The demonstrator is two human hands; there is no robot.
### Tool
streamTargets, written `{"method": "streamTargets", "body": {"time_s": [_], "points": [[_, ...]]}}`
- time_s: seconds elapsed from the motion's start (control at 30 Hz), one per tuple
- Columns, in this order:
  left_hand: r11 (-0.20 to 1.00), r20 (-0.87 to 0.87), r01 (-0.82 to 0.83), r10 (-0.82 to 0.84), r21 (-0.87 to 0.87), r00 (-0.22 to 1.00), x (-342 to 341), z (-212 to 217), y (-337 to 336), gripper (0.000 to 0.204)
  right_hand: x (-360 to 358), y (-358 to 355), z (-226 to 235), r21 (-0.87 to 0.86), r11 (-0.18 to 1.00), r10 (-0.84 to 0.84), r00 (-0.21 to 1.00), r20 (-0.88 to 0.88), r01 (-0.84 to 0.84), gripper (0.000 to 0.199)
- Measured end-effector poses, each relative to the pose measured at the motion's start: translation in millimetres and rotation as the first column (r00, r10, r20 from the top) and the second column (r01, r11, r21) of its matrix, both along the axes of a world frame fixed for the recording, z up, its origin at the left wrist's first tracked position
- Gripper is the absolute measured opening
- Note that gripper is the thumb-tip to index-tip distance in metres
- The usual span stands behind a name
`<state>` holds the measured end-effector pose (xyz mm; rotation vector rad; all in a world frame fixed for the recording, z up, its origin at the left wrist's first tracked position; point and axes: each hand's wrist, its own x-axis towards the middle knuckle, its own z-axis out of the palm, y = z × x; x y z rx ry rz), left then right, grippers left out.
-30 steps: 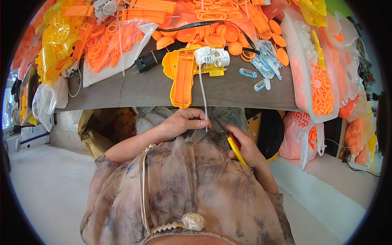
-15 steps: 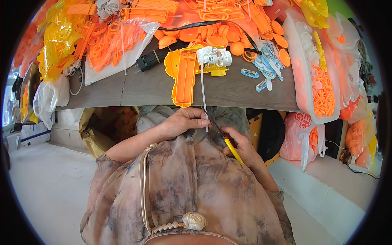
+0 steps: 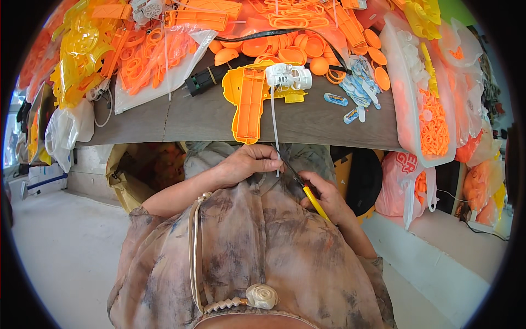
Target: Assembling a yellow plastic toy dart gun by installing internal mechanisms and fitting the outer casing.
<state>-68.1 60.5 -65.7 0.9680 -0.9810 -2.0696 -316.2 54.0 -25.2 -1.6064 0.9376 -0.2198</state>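
My left hand [image 3: 252, 164] pinches a thin white tube [image 3: 275, 122] close to its lower end, just off the table's front edge. Up from there the tube runs to a white plastic mechanism [image 3: 287, 77], which rests on a yellow toy-gun shell [image 3: 234, 88] with an orange handle insert [image 3: 250, 109]. A pair of cutting pliers [image 3: 315, 204] with yellow grips is in my right hand [image 3: 324, 194], its fingers wrapped round the handles. The dark jaws lie against the tube beside my left fingertips; whether they are closed on it is too small to tell.
Orange half-domes [image 3: 293, 52] and bagged orange parts [image 3: 148, 66] fill the table's back. A black block with a cable [image 3: 205, 81] lies left of the shell, stickers [image 3: 359, 82] to its right. A clear bin [image 3: 408, 109] of orange pieces stands at the right edge.
Both hands, the tube and the pliers hold nearly the same position. The whole picture has shifted very slightly.
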Motion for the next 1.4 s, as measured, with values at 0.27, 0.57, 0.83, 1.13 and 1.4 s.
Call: {"method": "streamTargets", "body": {"time_s": [0.27, 0.57, 0.83, 1.13, 1.4], "points": [[1.0, -0.015, 0.0, 0.0, 0.005, 1.0, -0.2, -0.6, -0.5, 0.021, 0.0, -1.8, 0.6, 0.012, 1.0, 0.01, 1.0, -0.009, -0.01, 0.052], [0.996, 0.121, 0.017, -0.006, -0.087, 0.993, 1.7, -0.7, -0.2, 0.017, -7.4, -3.1, -9.9, 0.062, 0.997, -0.043, 0.998, -0.053, 0.046, 0.048], [0.776, 0.198, -0.096, 0.275, -0.623, 0.941, 36.1, 35.8, 27.0, 0.014, -53.1, -30.1, 0.2, -0.113, 0.803, -0.535, 0.791, 0.297, 0.585, 0.038], [0.235, 0.294, -0.708, 0.955, -0.666, 0.041, 207.4, 77.1, 52.8, 0.008, -82.6, -82.2, 10.4, -0.629, 0.58, -0.753, 0.635, -0.172, 0.518, 0.038], [0.222, 0.298, -0.203, 0.605, -0.954, -0.739, 332.0, 81.4, 88.8, 0.017, -85.8, -113.3, -2.5, -0.885, 0.452, -0.745, 0.593, -0.307, 0.11, 0.037]]}}
